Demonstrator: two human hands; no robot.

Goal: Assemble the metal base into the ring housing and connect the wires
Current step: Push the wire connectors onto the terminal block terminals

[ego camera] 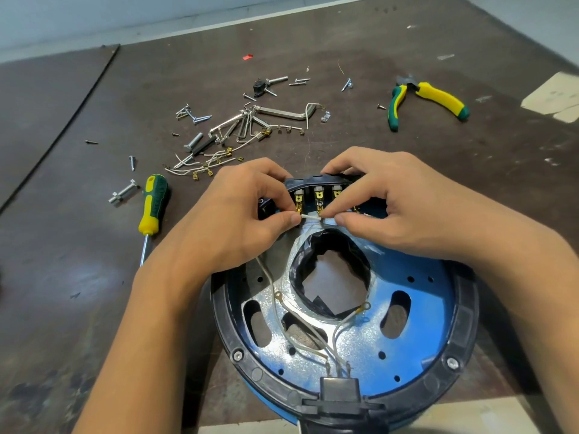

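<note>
While thumb and forefinger of the left hand (241, 214) and right hand (391, 208) pinch a short white wire (310, 216) below the brass terminals (318, 198), the metal base (416, 349) sits inside the ring housing (468, 308) (a screwdriver (153, 202) lies to the left).

Black ring housing (466, 308); metal base (416, 267) bright blue, with speckled silver patches toward the middle. Black tape (299, 266) round its centre hole. Short wire (310, 216) white, terminals (299, 202) brass-yellow. On the screwdriver (152, 203), handle in yellow and dark green blocks; pliers (438, 100) grips same yellow and green. Silver hex keys (282, 113). Dark brown table (78, 245), mottled with pale smudges. Small scrap (247, 57) red
</note>
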